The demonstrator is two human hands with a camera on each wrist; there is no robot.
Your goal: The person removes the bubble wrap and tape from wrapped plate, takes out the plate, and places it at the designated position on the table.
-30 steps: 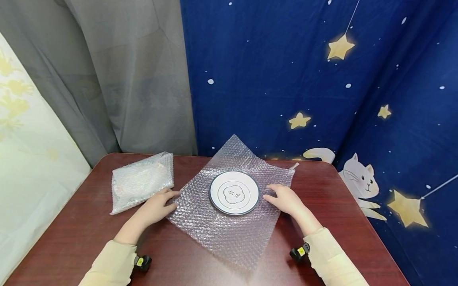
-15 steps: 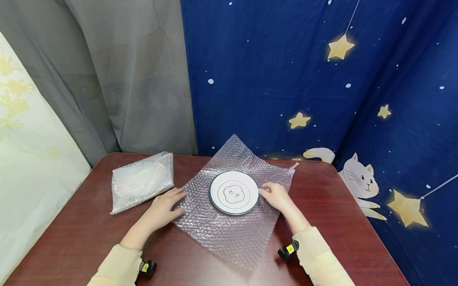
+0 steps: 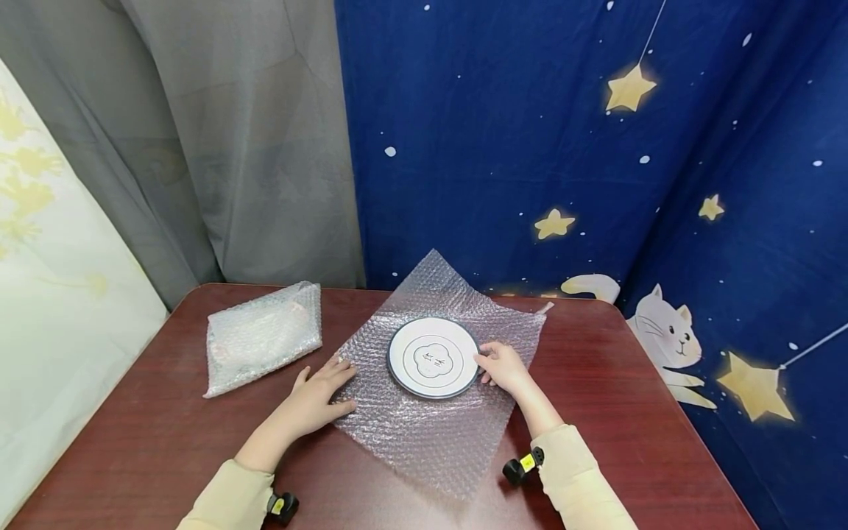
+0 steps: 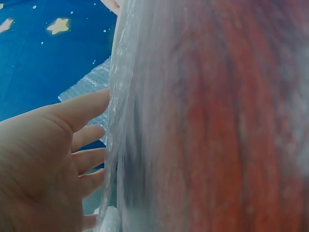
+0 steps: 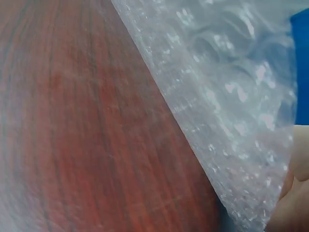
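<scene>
A round white plate (image 3: 433, 358) with a dark blue rim and a cloud-shaped face lies face up on a sheet of bubble wrap (image 3: 424, 438), which is spread cornerwise on the table. My right hand (image 3: 505, 368) pinches the plate's right rim, thumb on top and fingers curled at the side. My left hand (image 3: 314, 397) rests with spread fingers on the sheet's left corner, apart from the plate. In the left wrist view, straight fingers of the left hand (image 4: 58, 154) touch the bubble wrap (image 4: 118, 92). The right wrist view shows mostly bubble wrap (image 5: 227, 92), partly covering the right hand (image 5: 297, 198).
A flat bundle in bubble wrap (image 3: 265, 335) lies at the table's back left, beyond the left hand. The reddish-brown wooden table (image 3: 616, 412) ends at a grey curtain (image 3: 265, 147) and a blue starry curtain (image 3: 490, 147). Small black cameras sit on both wrists.
My right hand has moved left from beside the plate to its rim and now pinches it. My left hand has slid right, farther onto the sheet. The plate has stayed in place.
</scene>
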